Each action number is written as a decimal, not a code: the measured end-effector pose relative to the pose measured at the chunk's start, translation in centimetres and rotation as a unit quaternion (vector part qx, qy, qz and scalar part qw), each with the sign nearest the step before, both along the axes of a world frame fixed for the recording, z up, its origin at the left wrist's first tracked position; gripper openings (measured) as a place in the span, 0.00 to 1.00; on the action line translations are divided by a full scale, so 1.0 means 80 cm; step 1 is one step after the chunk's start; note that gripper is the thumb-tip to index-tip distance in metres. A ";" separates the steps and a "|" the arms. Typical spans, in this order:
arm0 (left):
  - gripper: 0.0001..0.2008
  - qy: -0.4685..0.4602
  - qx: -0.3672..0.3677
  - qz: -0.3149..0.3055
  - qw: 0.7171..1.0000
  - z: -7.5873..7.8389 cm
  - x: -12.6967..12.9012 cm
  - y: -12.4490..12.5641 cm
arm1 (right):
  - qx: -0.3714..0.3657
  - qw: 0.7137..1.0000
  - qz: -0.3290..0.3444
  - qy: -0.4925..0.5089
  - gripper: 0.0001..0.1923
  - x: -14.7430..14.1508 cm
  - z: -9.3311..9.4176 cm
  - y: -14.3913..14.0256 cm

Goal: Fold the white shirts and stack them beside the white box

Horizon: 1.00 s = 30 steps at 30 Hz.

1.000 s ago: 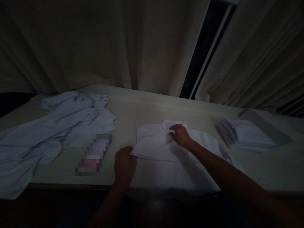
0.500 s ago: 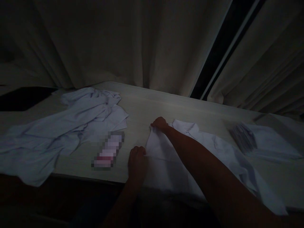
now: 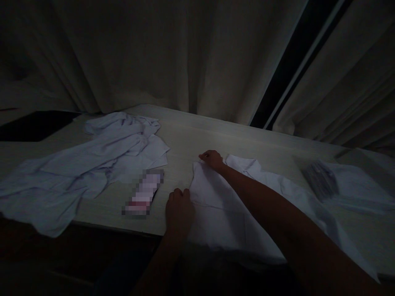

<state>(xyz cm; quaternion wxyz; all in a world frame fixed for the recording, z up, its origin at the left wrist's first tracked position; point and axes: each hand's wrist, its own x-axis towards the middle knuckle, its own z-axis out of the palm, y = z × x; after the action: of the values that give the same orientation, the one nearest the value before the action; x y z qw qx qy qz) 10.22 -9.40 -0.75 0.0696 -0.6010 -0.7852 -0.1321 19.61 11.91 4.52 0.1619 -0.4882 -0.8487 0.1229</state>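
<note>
While your left hand [image 3: 179, 207] pins the white shirt's [image 3: 222, 205] near edge at lower centre, your right hand [image 3: 212, 158] pinches its far corner. One side looks folded over; the rest, trailing right, remains unfolded.

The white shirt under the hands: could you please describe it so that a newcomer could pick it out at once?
On the long pale table before the curtains, look at the near edge, middle. The white shirt lies there flat, with the left hand and right hand on its left edge. Unlike the crumpled bluish shirts further left and the stack at the right, it is spread smooth.
</note>
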 end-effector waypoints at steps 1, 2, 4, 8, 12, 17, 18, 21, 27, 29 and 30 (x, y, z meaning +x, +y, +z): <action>0.11 -0.001 -0.001 -0.005 1.000 0.000 0.000 -0.001 | 0.003 1.000 -0.010 0.007 0.20 0.014 0.002 -0.003; 0.11 -0.005 0.000 -0.008 1.000 0.000 0.000 -0.002 | 0.005 1.000 -0.019 0.014 0.18 0.031 0.002 -0.008; 0.12 -0.014 -0.001 -0.014 1.000 0.003 0.002 -0.004 | 0.013 0.999 -0.036 0.024 0.15 0.072 0.000 -0.024; 0.14 0.009 -0.003 -0.049 0.999 0.012 0.006 -0.007 | 0.091 0.995 -0.031 0.028 0.18 0.164 -0.023 -0.081; 0.17 0.017 0.015 -0.047 0.999 0.017 0.007 -0.005 | 0.131 0.991 -0.029 -0.022 0.21 0.241 -0.060 -0.147; 0.14 -0.037 0.087 -0.058 0.994 0.010 0.007 0.002 | 0.136 0.978 -0.112 -0.112 0.26 0.313 -0.087 -0.195; 0.14 -0.054 0.102 -0.079 0.990 0.007 0.008 0.005 | 0.135 0.975 -0.132 -0.115 0.27 0.327 -0.088 -0.199; 0.17 -0.087 0.111 -0.161 0.977 -0.005 0.016 0.014 | 0.128 0.970 -0.182 -0.094 0.26 0.368 -0.088 -0.203; 0.26 -0.032 0.043 -0.188 0.981 -0.025 0.029 0.032 | 0.125 0.948 -0.293 -0.029 0.27 0.438 -0.098 -0.200; 0.26 -0.012 0.029 -0.184 0.982 -0.028 0.031 0.036 | 0.114 0.938 -0.328 -0.011 0.27 0.456 -0.104 -0.199; 0.26 -0.006 0.027 -0.184 0.983 -0.030 0.032 0.037 | 0.107 0.936 -0.336 -0.010 0.26 0.464 -0.107 -0.198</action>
<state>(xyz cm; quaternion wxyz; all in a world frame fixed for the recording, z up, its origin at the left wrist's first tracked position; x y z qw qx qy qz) 12.75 -6.43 -3.12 0.0551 -0.7321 -0.6580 -0.1673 56.74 -3.92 -4.02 0.2363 -0.7258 -0.6452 -0.0349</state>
